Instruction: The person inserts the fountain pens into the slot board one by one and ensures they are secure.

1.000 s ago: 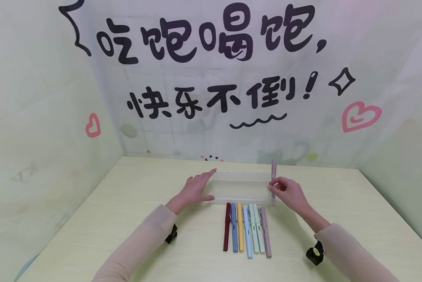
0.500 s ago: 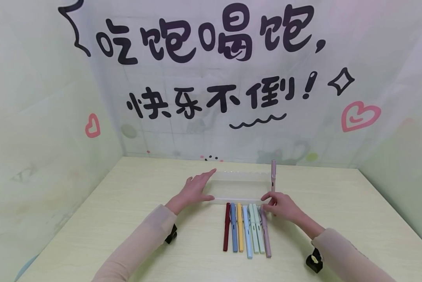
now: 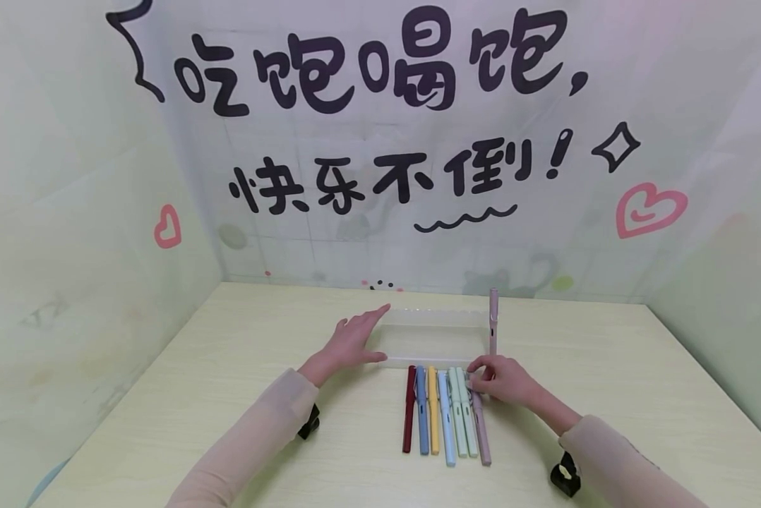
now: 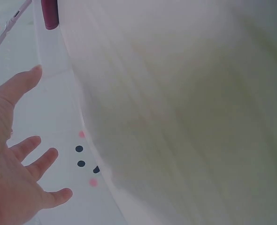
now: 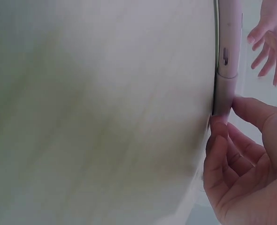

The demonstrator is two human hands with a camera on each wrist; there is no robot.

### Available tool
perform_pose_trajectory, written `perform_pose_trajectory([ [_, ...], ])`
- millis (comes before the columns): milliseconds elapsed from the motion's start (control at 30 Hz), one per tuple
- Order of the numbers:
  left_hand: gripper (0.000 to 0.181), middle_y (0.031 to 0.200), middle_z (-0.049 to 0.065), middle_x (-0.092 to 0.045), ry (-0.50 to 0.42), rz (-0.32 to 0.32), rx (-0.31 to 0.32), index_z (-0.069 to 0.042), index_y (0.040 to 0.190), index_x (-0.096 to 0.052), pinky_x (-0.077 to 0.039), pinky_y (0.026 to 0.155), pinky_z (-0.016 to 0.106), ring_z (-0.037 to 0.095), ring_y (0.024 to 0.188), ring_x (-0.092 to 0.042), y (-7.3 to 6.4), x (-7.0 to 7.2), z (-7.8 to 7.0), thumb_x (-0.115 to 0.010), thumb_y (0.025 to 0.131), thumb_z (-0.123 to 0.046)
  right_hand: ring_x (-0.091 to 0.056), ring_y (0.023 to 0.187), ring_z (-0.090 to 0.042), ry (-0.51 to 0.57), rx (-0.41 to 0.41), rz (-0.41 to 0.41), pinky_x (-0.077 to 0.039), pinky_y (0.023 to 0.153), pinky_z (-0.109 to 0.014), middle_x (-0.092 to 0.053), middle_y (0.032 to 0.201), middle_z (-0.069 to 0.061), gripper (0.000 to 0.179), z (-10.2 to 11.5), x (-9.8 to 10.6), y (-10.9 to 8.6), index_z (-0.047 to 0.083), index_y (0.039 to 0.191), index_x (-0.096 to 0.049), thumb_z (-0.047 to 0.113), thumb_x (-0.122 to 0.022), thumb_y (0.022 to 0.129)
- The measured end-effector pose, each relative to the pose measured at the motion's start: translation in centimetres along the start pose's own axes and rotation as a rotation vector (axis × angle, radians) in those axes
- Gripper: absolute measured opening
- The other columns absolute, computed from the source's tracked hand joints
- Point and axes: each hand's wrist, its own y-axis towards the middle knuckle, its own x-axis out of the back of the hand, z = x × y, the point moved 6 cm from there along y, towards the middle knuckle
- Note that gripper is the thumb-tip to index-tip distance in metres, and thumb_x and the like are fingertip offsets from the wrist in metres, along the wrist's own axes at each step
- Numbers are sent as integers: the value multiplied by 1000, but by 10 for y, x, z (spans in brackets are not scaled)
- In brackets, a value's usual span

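Nearest you, the barrel end of the mauve pen (image 3: 483, 430) points back toward your body. The pen lies at the right end of a row on the table (image 3: 260, 314), its long axis running near to far and its far end leaning slightly left. Beside it, going left, are two pale green pens (image 3: 458, 416), then a light blue pen (image 3: 447, 423), a yellow pen (image 3: 433, 413), a blue pen (image 3: 423, 413) and a dark red pen (image 3: 409, 409), all pointing roughly the same way.

Your right hand (image 3: 506, 381) is narrowed to a pinch, with thumb and fingertips on the mauve pen's far end; the right wrist view shows them around it, just past a seam.

Just beyond the row sits the clear tray (image 3: 438, 360), its long side running left to right. Your left hand (image 3: 349, 342) is spread wide at its left end, thumb near the front edge and fingers toward the back; you can't tell whether it touches.

At the tray's right end, a second pinkish pen (image 3: 493, 310) points away from you, reaching above the back edge. Behind everything is the wall (image 3: 368, 247) with black lettering (image 3: 428, 56).
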Motion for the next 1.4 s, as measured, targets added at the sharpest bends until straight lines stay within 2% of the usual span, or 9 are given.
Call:
perform_pose_trajectory([
  [167, 92, 134, 6, -38, -1, 0, 1, -20, 142, -16, -22, 91, 56, 26, 115, -41, 0, 0, 0, -72, 71, -36, -45, 49, -10, -14, 19, 32, -39, 46, -24, -49, 60, 2, 19, 1, 0, -1, 1, 97, -61, 12, -62, 82],
  [367, 92, 134, 6, -39, -1, -2, -2, -19, 142, -17, -22, 91, 56, 26, 114, -41, 0, 0, 0, -72, 71, -36, -42, 48, -7, -64, 49, 20, -37, 45, -23, -48, 57, 4, 13, 2, 0, -2, 4, 90, -61, 14, -63, 81],
  [600, 91, 133, 7, -39, -5, -3, -3, -19, 142, -17, -22, 91, 56, 27, 114, -41, -1, 2, -2, -73, 71, -35, -41, 48, -9, -98, 31, -4, -35, 45, -23, -45, 55, 5, 9, 0, 0, -2, 8, 84, -57, 14, -62, 81],
  [1000, 91, 133, 7, -40, -4, -2, 0, -19, 142, -18, -23, 91, 56, 26, 114, -41, -1, 3, -2, -73, 71, -36, -43, 50, -10, -98, 16, -42, -36, 45, -23, -47, 58, 4, 9, -3, 1, -3, 7, 87, -54, 8, -60, 81],
  [1200, 91, 133, 7, -39, -4, 0, -3, -19, 142, -17, -22, 91, 56, 26, 114, -41, -1, 1, -1, -72, 71, -36, -45, 52, -12, -62, 5, -31, -39, 46, -24, -50, 62, 2, 13, -2, 4, -3, 4, 92, -55, 5, -58, 80],
  [1400, 92, 133, 6, -39, -1, -2, -2, -19, 142, -16, -22, 91, 56, 26, 114, -41, 0, 1, 0, -72, 71, -37, -48, 52, -15, 36, 23, -19, -41, 45, -26, -52, 67, -2, 15, 1, 14, -3, -1, 96, -55, 4, -56, 82],
])
